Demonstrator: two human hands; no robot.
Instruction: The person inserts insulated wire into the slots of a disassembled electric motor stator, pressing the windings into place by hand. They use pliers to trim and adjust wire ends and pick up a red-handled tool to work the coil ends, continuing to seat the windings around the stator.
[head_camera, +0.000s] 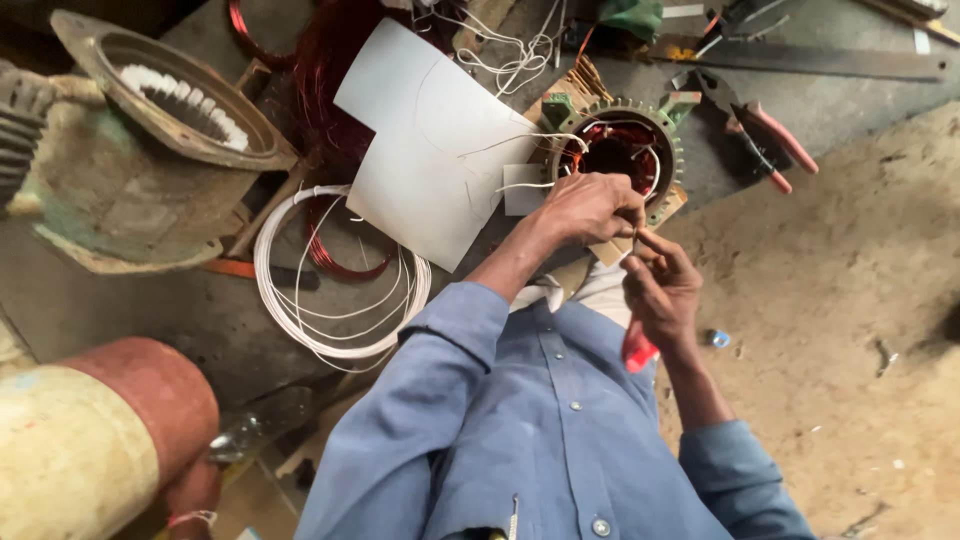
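A green motor stator (617, 150) with copper windings and white lead wires lies on the floor in front of me. My left hand (592, 205) rests at its near edge, fingers pinched on a thin wire lead. My right hand (662, 290) is just below it, closed around a red-handled tool (637, 352) whose tip meets the left fingers. What the tool's tip looks like is hidden by the fingers.
Two white insulation sheets (430, 150) lie left of the stator. A white wire coil (335, 290) and red copper coils (330, 70) lie beside them. A large motor housing (140, 150) stands far left. Red-handled pliers (760, 135) and a saw blade (820, 62) lie at the back right.
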